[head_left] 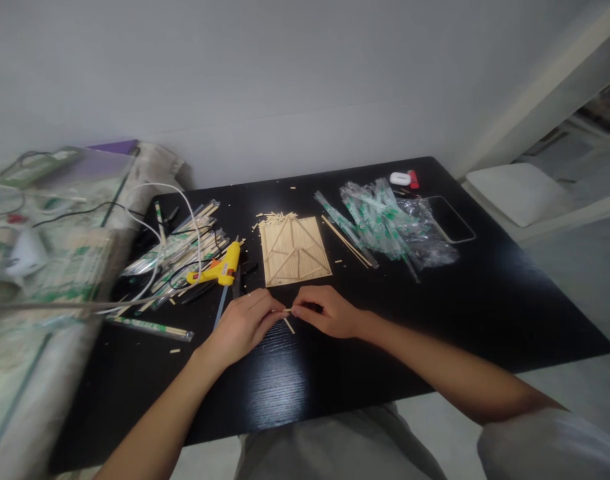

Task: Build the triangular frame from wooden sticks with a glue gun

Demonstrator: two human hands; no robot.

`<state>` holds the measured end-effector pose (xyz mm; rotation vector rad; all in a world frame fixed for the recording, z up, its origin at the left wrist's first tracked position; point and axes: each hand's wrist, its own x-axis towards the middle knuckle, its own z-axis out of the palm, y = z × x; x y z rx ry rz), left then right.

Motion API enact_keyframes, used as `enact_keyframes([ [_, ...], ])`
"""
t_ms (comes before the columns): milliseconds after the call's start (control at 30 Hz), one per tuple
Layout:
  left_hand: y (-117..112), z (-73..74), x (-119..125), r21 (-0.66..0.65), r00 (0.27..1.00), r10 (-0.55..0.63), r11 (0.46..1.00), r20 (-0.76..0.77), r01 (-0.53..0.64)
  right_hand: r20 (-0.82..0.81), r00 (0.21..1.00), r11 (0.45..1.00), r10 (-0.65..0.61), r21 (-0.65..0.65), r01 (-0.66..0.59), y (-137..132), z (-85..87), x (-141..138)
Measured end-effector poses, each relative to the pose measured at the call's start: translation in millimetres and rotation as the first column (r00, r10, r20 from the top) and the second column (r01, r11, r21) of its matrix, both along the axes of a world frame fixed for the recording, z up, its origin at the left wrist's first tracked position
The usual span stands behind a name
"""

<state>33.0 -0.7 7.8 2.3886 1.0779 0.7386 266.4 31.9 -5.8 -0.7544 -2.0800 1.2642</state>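
Observation:
Between the fingertips of my left hand (247, 322) and my right hand (329, 311) is a short, pale wooden stick piece (287, 310). Both hands are closed in a pinch on it, low over the black table. Another short stick (289, 326) shows just beneath the fingers; whether it touches them I cannot tell. Right behind my hands lies a square panel of side-by-side wooden sticks (312, 230), with a framework of sticks on top. A yellow glue gun (225, 265) rests behind my left hand, its nozzle pointing away.
Wrapped chopsticks (185, 243) and cables crowd the table's left. Small stick offcuts (277, 217) lie behind the panel. To the right are loose sticks (347, 241), crumpled plastic wrappers (379, 217), a phone (449, 219) and a white case (400, 179). A white stool (507, 190) stands beyond.

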Motion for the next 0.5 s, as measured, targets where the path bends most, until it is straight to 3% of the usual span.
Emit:
enact_keyframes([
  [500,2.8,-0.4,-5.6,0.017,0.999,0.045,0.999,0.012,-0.045,0.004,0.999,0.998,-0.049,-0.044,0.049,0.3,-3.7,1.8],
])
